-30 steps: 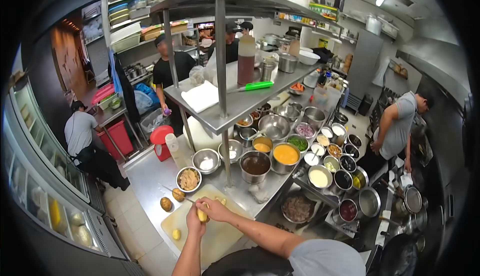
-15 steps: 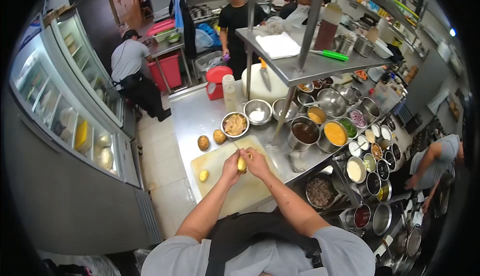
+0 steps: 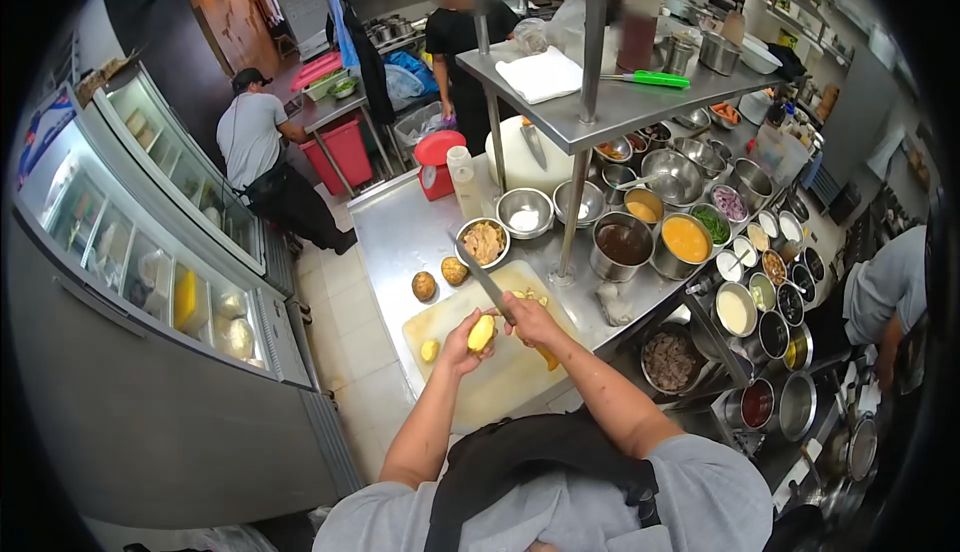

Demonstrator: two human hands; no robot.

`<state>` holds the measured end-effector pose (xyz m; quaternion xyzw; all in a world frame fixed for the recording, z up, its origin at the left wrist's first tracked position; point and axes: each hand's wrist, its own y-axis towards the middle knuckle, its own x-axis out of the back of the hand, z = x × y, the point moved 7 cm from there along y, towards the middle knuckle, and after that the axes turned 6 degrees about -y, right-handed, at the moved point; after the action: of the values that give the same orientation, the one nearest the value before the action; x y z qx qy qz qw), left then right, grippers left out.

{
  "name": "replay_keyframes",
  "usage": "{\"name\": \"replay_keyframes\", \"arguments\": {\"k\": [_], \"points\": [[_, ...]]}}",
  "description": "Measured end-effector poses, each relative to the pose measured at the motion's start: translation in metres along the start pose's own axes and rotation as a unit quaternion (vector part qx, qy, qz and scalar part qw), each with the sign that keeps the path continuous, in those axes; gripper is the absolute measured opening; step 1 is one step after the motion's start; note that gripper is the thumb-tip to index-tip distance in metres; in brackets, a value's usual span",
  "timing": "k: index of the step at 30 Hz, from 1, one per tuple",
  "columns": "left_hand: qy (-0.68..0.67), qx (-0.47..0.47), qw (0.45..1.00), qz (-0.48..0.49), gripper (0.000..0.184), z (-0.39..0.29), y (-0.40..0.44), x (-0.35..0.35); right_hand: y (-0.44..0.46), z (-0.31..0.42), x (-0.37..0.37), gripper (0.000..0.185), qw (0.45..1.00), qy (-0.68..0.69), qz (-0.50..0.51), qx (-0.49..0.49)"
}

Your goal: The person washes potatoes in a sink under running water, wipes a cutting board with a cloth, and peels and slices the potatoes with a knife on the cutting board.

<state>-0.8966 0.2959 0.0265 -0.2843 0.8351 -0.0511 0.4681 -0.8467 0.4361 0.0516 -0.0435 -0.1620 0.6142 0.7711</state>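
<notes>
My left hand (image 3: 462,348) is closed around a yellow peeled potato (image 3: 482,333) above the pale cutting board (image 3: 475,402). My right hand (image 3: 532,321) grips a knife (image 3: 482,274), its blade pointing up and away to the left. The knife's orange handle end sticks out below that hand. Another yellow potato (image 3: 430,351) lies on the board's left side, and small yellow pieces (image 3: 533,297) lie beyond my right hand. Two brown-skinned potatoes, a near one (image 3: 424,286) and a farther one (image 3: 454,271), rest on the steel table past the board.
A metal bowl of pale chunks (image 3: 483,243) stands behind the board. Pots of brown sauce (image 3: 622,240) and orange sauce (image 3: 687,239) sit to the right, beside a shelf post (image 3: 572,217). A person in grey (image 3: 257,142) bends at the left; others stand behind and at right.
The knife has swung up from the potato, and its blade now shows clearly. My right hand has shifted right, apart from the left. The potato has turned, showing a yellow face.
</notes>
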Motion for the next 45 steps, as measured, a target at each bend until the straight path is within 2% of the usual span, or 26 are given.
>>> {"name": "replay_keyframes", "arguments": {"k": [3,5,7,9,11,13,14,16,18,20,22,26,31,34,35,36,37,38,39,40,42,44,45], "points": [[-0.037,0.011,0.999,0.038,0.054,0.002,-0.006,0.012,0.005,-0.014,0.017,0.064,0.996,0.07,-0.045,-0.028],[-0.051,0.008,0.999,0.014,0.055,0.008,-0.006,0.022,0.014,-0.013,0.032,0.064,0.991,-0.063,-0.115,0.004],[-0.075,-0.03,0.996,-0.027,0.056,0.007,-0.021,0.034,0.052,-0.053,0.032,0.065,0.976,-0.171,-0.124,0.051],[-0.101,-0.021,0.99,-0.092,0.057,0.016,-0.018,0.037,0.045,-0.039,0.028,0.063,0.975,-0.181,-0.122,0.043],[-0.133,-0.007,0.989,-0.059,0.051,0.017,-0.024,0.031,0.059,-0.059,0.023,0.063,0.98,-0.139,-0.135,0.04],[-0.135,-0.031,0.989,-0.044,0.046,0.02,-0.026,0.037,0.02,-0.017,0.02,0.066,0.972,-0.17,-0.106,-0.121],[-0.131,-0.023,0.991,-0.021,0.041,0.025,-0.026,0.036,0.024,-0.014,0.017,0.066,0.973,-0.175,-0.099,-0.116],[-0.139,-0.031,0.989,-0.025,0.035,0.026,-0.03,0.033,0.018,-0.019,0.012,0.07,0.987,-0.098,-0.059,-0.115],[-0.132,-0.063,0.987,-0.071,0.032,0.025,-0.033,0.037,0.006,-0.009,0.011,0.071,0.986,-0.114,-0.062,-0.104],[-0.138,-0.056,0.986,-0.076,0.034,0.027,-0.031,0.041,0.001,0.005,0.01,0.072,0.984,-0.127,-0.078,-0.095],[-0.108,-0.092,0.981,-0.135,0.038,0.023,-0.034,0.048,-0.002,0.013,0.01,0.072,0.981,-0.17,-0.071,-0.054],[-0.094,-0.101,0.981,-0.136,0.039,0.018,-0.033,0.049,0.002,0.004,0.016,0.073,0.975,-0.191,-0.077,-0.089],[-0.092,-0.123,0.979,-0.131,0.037,0.003,-0.027,0.06,-0.003,-0.013,0.021,0.076,0.981,-0.174,-0.044,-0.065],[0.003,-0.198,0.971,-0.138,0.038,-0.076,-0.015,0.09,-0.006,-0.029,0.024,0.078,0.978,-0.193,-0.033,-0.069],[-0.051,-0.201,0.964,-0.169,0.037,-0.114,-0.002,0.114,-0.008,-0.038,0.025,0.079,0.973,-0.215,-0.031,-0.079],[0.066,-0.261,0.931,-0.246,0.034,-0.177,-0.008,0.12,-0.016,-0.041,0.022,0.079,0.974,-0.21,-0.019,-0.086],[0.22,-0.261,0.902,-0.264,0.031,-0.238,-0.012,0.122,-0.019,-0.033,0.028,0.076,0.97,-0.222,-0.029,-0.095],[0.402,-0.305,0.812,-0.294,0.032,-0.306,-0.01,0.141,-0.029,-0.033,0.029,0.075,0.965,-0.233,-0.039,-0.109],[0.411,-0.281,0.801,-0.331,0.043,-0.357,-0.016,0.153,-0.033,-0.038,0.027,0.075,0.966,-0.23,-0.038,-0.11],[0.418,-0.256,0.791,-0.367,0.062,-0.406,-0.022,0.163,-0.032,-0.04,0.029,0.075,0.967,-0.227,-0.038,-0.108],[0.485,-0.249,0.722,-0.427,0.077,-0.46,-0.075,0.116,-0.037,-0.047,0.035,0.074,0.968,-0.222,-0.046,-0.108],[0.516,-0.274,0.636,-0.504,0.05,-0.514,-0.105,0.108,-0.041,-0.056,0.034,0.079,0.972,-0.199,-0.033,-0.121],[0.495,-0.215,0.71,-0.452,0.028,-0.535,-0.109,0.112,-0.042,-0.059,0.036,0.078,0.971,-0.197,-0.028,-0.128]]}}
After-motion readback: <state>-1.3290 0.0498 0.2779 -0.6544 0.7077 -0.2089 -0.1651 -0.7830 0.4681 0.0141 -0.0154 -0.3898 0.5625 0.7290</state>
